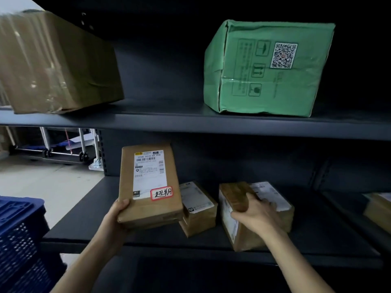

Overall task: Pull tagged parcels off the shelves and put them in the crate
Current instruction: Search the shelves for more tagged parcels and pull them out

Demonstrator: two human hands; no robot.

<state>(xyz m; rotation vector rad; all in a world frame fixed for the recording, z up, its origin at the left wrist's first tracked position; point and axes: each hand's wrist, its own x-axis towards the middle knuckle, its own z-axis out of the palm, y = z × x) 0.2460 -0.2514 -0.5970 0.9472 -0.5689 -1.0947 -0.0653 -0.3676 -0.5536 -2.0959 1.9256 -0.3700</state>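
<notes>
My left hand (pixel 118 216) grips the lower left corner of a flat brown parcel (pixel 148 210), lifted upright above the lower shelf (pixel 84 231). The parcel carries a white shipping label and a red-bordered handwritten tag (pixel 161 193). My right hand (pixel 254 214) rests on top of a brown box (pixel 249 235) with white labels, fingers curled over its upper edge; that box stands on the lower shelf. Between the two sits a smaller brown box (pixel 198 212). The blue plastic crate (pixel 19 240) is at the lower left, beside the shelf.
The upper shelf (pixel 190 123) holds a large taped brown carton (pixel 55 62) at left and a green carton (pixel 266 68) with a QR code at right. Another brown parcel (pixel 378 210) pokes in at the far right. A wheeled metal cart (pixel 63 151) stands behind on the pale floor.
</notes>
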